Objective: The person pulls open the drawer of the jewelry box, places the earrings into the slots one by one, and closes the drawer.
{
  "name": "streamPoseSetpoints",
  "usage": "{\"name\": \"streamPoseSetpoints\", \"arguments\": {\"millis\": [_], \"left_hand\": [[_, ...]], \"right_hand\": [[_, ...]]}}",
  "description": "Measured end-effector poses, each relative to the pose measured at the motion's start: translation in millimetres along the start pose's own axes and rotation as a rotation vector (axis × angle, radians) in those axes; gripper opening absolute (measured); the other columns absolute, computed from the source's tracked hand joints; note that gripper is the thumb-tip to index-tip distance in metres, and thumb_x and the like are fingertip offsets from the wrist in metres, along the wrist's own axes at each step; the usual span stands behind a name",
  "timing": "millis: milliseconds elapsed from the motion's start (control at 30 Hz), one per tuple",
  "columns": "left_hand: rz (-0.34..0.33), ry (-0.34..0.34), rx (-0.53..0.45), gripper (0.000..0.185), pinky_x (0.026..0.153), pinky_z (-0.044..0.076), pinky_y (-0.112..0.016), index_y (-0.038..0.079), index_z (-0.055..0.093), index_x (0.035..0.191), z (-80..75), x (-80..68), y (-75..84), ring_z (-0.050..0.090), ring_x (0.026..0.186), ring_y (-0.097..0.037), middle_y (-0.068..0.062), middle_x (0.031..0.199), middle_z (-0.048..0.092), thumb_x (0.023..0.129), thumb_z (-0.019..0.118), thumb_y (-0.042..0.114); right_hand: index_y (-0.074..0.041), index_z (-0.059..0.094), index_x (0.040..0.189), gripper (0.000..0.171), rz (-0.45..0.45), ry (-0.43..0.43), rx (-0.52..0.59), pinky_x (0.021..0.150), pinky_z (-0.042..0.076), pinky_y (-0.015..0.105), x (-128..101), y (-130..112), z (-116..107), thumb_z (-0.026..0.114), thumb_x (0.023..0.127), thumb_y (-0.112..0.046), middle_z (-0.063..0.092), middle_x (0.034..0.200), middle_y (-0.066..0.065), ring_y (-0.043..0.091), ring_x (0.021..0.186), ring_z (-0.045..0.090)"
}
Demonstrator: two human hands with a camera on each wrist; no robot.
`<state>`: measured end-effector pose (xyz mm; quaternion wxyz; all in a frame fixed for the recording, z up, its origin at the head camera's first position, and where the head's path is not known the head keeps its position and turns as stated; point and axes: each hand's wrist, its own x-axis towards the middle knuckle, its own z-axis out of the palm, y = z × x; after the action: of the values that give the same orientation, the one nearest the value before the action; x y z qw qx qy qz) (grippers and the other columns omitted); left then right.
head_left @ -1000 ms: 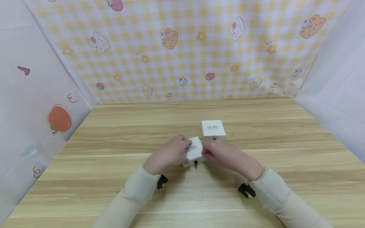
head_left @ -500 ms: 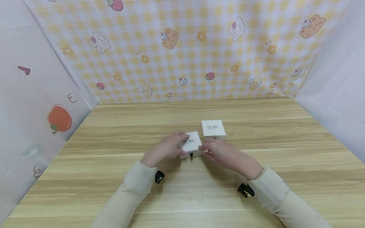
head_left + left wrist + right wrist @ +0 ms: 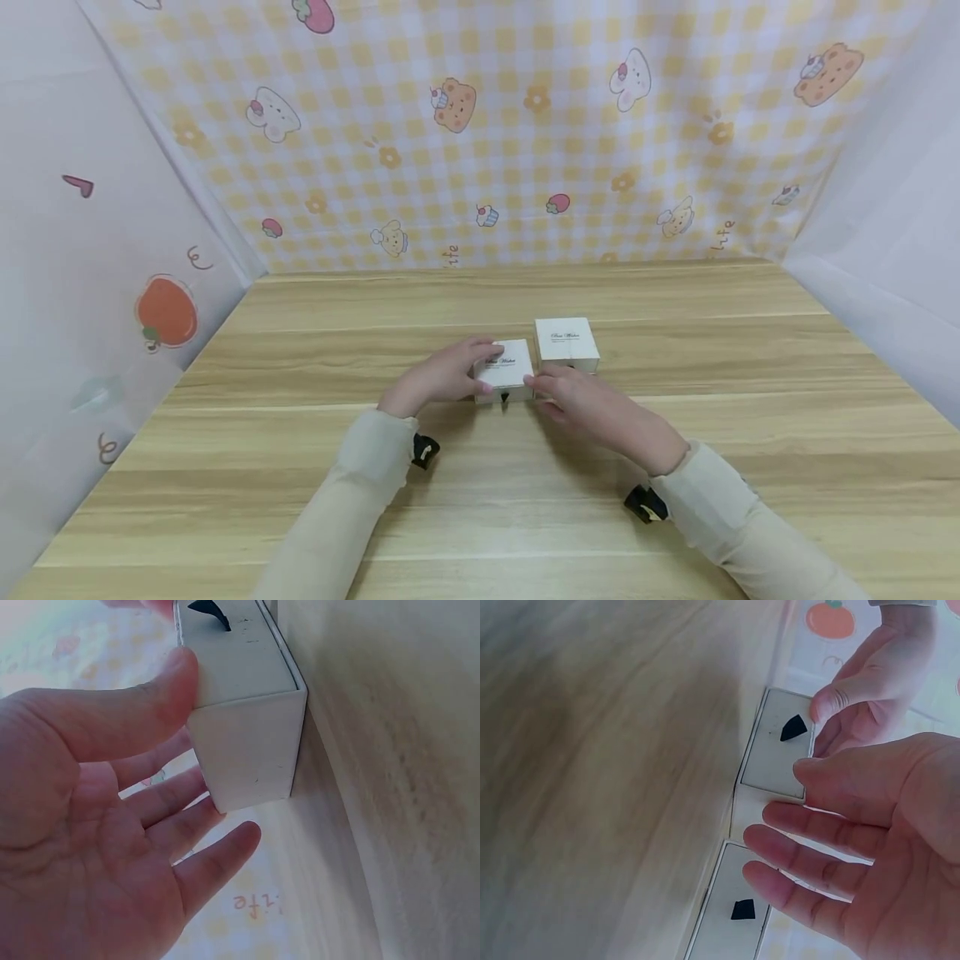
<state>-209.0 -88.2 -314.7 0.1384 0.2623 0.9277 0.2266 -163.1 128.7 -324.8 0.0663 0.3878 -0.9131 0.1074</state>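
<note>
A small white drawer box (image 3: 512, 365) with black lettering on its lid and a black pull tab low on its front stands on the wooden table. My left hand (image 3: 441, 377) holds its left side, thumb at the front top edge and fingers over the lid. In the left wrist view the box's plain side (image 3: 247, 754) faces the camera, the little finger sticking out free. At the front right corner, my right hand (image 3: 588, 408) touches the box with its thumb; its other fingers (image 3: 817, 832) reach straight past the right side.
A second matching white box (image 3: 567, 340) stands just behind and to the right, its black tab (image 3: 743, 910) facing the same way. Bare wood table (image 3: 300, 492) spreads around. A yellow checked curtain (image 3: 525, 133) hangs behind, with white cloth at both sides.
The held box has slid away from me and slightly left, and turned until nearly square with the second box. My left hand has moved along with it. The right hand shifted only slightly.
</note>
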Motion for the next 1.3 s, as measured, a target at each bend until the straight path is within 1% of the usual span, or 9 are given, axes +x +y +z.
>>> {"name": "streamPoseSetpoints", "arguments": {"millis": [233, 367, 467, 633, 700, 833, 967, 1167, 1300], "left_hand": [[-0.025, -0.017, -0.073, 0.061, 0.112, 0.022, -0.047, 0.014, 0.037, 0.143, -1.8, 6.3, -5.0, 0.025, 0.139, -0.03, -0.01, 0.152, 0.025, 0.087, 0.063, 0.015], [-0.017, -0.017, -0.07, 0.061, 0.112, 0.022, -0.048, 0.012, 0.036, 0.143, -3.0, 10.5, -7.6, 0.024, 0.14, -0.031, -0.011, 0.153, 0.024, 0.089, 0.062, 0.016], [-0.011, -0.026, -0.074, 0.06, 0.112, 0.021, -0.047, 0.012, 0.035, 0.144, -4.0, 13.6, -9.0, 0.022, 0.141, -0.031, -0.011, 0.154, 0.021, 0.089, 0.061, 0.016], [-0.012, -0.035, -0.09, 0.061, 0.112, 0.021, -0.049, 0.012, 0.034, 0.144, -5.4, 17.4, -10.1, 0.02, 0.141, -0.032, -0.012, 0.154, 0.019, 0.09, 0.06, 0.015], [-0.021, -0.036, -0.1, 0.061, 0.113, 0.02, -0.048, 0.012, 0.034, 0.144, -5.2, 19.0, -10.6, 0.019, 0.141, -0.031, -0.011, 0.155, 0.018, 0.09, 0.06, 0.016], [-0.029, -0.031, -0.118, 0.06, 0.113, 0.019, -0.047, 0.013, 0.033, 0.145, -4.3, 22.1, -11.4, 0.017, 0.142, -0.03, -0.01, 0.155, 0.017, 0.09, 0.059, 0.015], [-0.026, -0.024, -0.124, 0.059, 0.113, 0.018, -0.047, 0.013, 0.033, 0.145, -3.9, 23.9, -12.2, 0.016, 0.142, -0.03, -0.01, 0.155, 0.016, 0.091, 0.058, 0.015], [-0.011, -0.011, -0.084, 0.057, 0.114, 0.015, -0.046, 0.012, 0.034, 0.144, -2.3, 25.5, -12.9, 0.011, 0.144, -0.029, -0.01, 0.156, 0.016, 0.092, 0.056, 0.015], [-0.012, -0.006, -0.058, 0.056, 0.115, 0.012, -0.045, 0.011, 0.033, 0.144, -1.7, 26.5, -11.3, 0.006, 0.144, -0.031, -0.011, 0.155, 0.015, 0.093, 0.055, 0.014]], "right_hand": [[0.004, 0.06, 0.118, 0.036, 0.064, -0.023, 0.008, 0.077, 0.052, 0.032, 4.1, 0.0, 1.7, 0.065, 0.083, -0.001, 0.064, 0.103, 0.013, 0.021, 0.088, 0.062], [0.005, 0.057, 0.122, 0.041, 0.092, -0.035, 0.023, 0.082, 0.051, 0.035, 6.1, 1.4, 2.6, 0.064, 0.083, -0.001, 0.064, 0.108, 0.015, 0.024, 0.093, 0.062], [0.003, 0.053, 0.127, 0.045, 0.126, -0.063, 0.049, 0.087, 0.05, 0.038, 6.5, 2.4, 2.0, 0.064, 0.084, -0.003, 0.061, 0.116, 0.017, 0.028, 0.101, 0.061], [0.002, 0.048, 0.132, 0.05, 0.152, -0.093, 0.091, 0.095, 0.046, 0.041, 7.1, 5.5, 2.3, 0.063, 0.085, -0.004, 0.055, 0.127, 0.019, 0.032, 0.113, 0.057], [0.003, 0.047, 0.133, 0.051, 0.151, -0.092, 0.111, 0.094, 0.046, 0.041, 7.5, 6.8, 2.6, 0.062, 0.085, -0.004, 0.055, 0.128, 0.02, 0.032, 0.112, 0.057], [0.005, 0.045, 0.133, 0.051, 0.149, -0.085, 0.149, 0.089, 0.049, 0.038, 8.3, 9.2, 3.1, 0.061, 0.086, -0.003, 0.058, 0.123, 0.019, 0.027, 0.103, 0.06], [0.005, 0.044, 0.134, 0.051, 0.157, -0.09, 0.162, 0.083, 0.05, 0.035, 9.8, 10.8, 4.3, 0.061, 0.087, -0.005, 0.06, 0.117, 0.017, 0.021, 0.095, 0.06], [0.006, 0.043, 0.135, 0.052, 0.172, -0.087, 0.189, 0.073, 0.048, 0.029, 10.3, 13.8, 5.9, 0.059, 0.087, -0.006, 0.061, 0.107, 0.013, 0.013, 0.078, 0.052], [0.007, 0.043, 0.134, 0.052, 0.162, -0.078, 0.182, 0.071, 0.047, 0.028, 10.5, 14.5, 5.7, 0.059, 0.087, -0.006, 0.061, 0.107, 0.014, 0.012, 0.076, 0.051]]}}
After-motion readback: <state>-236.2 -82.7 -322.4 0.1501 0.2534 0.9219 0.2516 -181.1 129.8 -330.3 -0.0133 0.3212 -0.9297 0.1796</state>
